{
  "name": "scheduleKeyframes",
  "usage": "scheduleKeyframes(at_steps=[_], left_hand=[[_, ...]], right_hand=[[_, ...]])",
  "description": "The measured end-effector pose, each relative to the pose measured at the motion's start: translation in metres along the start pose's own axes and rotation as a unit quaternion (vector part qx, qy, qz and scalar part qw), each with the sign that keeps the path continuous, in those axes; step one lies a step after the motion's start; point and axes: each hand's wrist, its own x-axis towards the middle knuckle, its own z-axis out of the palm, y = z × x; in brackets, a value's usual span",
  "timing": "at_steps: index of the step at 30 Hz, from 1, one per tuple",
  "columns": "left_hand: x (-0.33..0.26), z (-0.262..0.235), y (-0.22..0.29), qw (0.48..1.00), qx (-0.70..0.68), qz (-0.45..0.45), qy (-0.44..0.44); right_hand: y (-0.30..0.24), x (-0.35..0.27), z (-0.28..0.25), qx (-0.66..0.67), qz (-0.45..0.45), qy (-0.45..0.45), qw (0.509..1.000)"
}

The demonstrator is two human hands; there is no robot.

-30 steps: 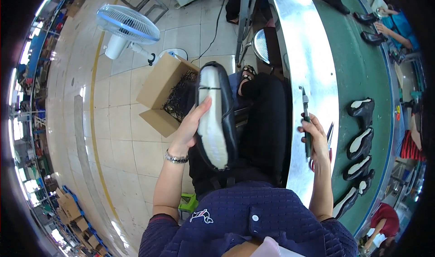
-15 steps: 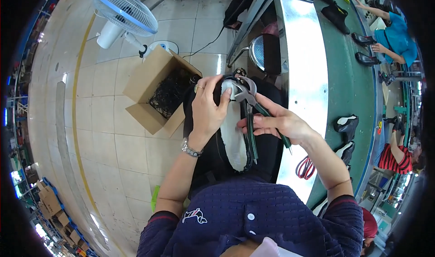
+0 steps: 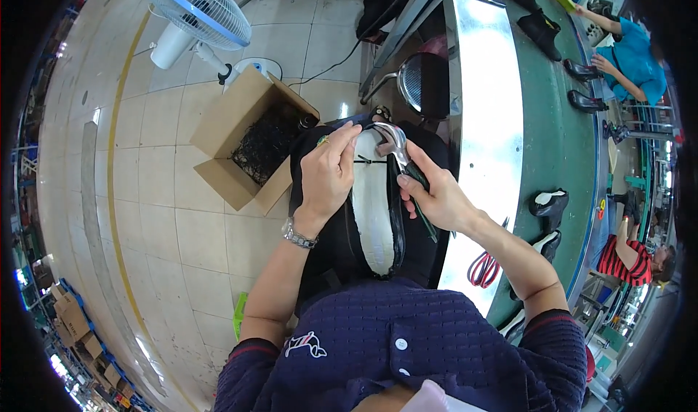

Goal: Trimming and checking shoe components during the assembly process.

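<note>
A black shoe lies bottom up across my lap, its long white underside facing me and a thin black strip crossing it near the far end. My right hand is closed round the green handles of metal lasting pincers. Their curved head rests at the far end of the shoe, on its right side; whether the jaws grip the edge is too small to tell. On the left side of that same end, my left hand has its fingers pressed together against the shoe's edge, with the fingertips partly hidden.
To the left stand an open cardboard box of black scraps and a fan. A metal ledge on my right bears red-handled scissors and a phone. Beyond it, a green conveyor carries several black shoes; people work across it.
The pincers' handles were spread apart and are now squeezed together, with the head turned. My left thumb has come off the white underside toward its fingers.
</note>
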Motion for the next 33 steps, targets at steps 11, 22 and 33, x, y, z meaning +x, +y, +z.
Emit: scheduleKeyframes(at_steps=[11,22,33], left_hand=[[0.003,-0.016,-0.009,0.989,0.092,0.095,-0.063],[0.005,-0.015,-0.011,0.989,0.093,0.095,-0.066],[0.002,-0.016,-0.008,0.996,0.034,0.069,-0.043]], right_hand=[[-0.065,-0.007,-0.036,-0.378,-0.090,0.009,0.921],[-0.067,0.000,-0.010,-0.275,-0.126,0.099,0.948],[-0.048,0.013,0.002,-0.393,-0.205,0.189,0.876]])
